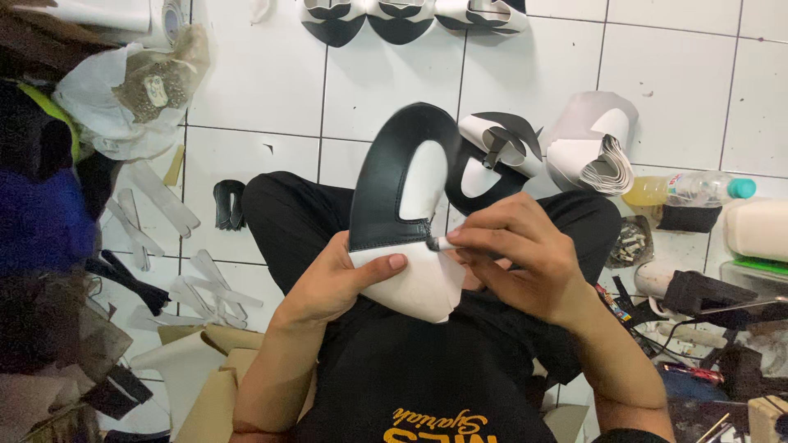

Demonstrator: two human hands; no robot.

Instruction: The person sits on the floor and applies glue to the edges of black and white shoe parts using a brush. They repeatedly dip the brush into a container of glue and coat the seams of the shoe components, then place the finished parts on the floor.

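My left hand [332, 283] holds a black and white shoe upper piece [402, 205] by its lower white part, thumb pressed on the front. The piece curves up in a black leather arch with a white lining inside. My right hand [525, 258] pinches a small white stick-like tool [443, 243] whose tip touches the seam where black meets white. Both hands are above my lap, over black trousers and a black shirt.
More black and white upper pieces [501, 156] and a stack of white cut pieces [595, 152] lie on the white tiled floor ahead. A plastic bottle [689, 189] lies right, among tools and cables [706, 295]. Bags and scraps [123, 90] pile up left, cardboard [205, 369] below.
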